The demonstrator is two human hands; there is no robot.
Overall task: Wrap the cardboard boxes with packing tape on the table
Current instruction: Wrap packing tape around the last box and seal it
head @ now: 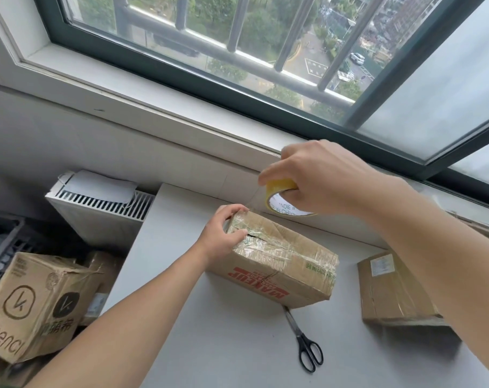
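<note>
Left grip (223, 233): curled over the far-left corner of the box, thumb on the top, fingers on the end face, pinning it.
Right grip (316, 177): closed round the tape roll (279, 190) and raised beyond that corner, off the surface (223, 345).
Box (279, 264): lies flat on the surface below the right grip, and its far-left corner is in the left grip. Its top carries crinkled tape and a split seam.
Tape strand: a faint thin line seems to run from the roll down to the held corner; too fine to be sure.
Scissors (303, 343): nearer the person than both grips, tips at the box's near edge, handles free.
Second box (391, 292): right of the right forearm, well apart from the first.
Step, as I judge it: drawing tape out to lay over the split seam.
Risk: if the left grip eases, the pull may drag or tip the box.
Risk: a slack or angled strand may twist, fold on itself, or land crooked and wrinkle.
Risk: a sideways drift of the roll may leave the split uncovered.
</note>
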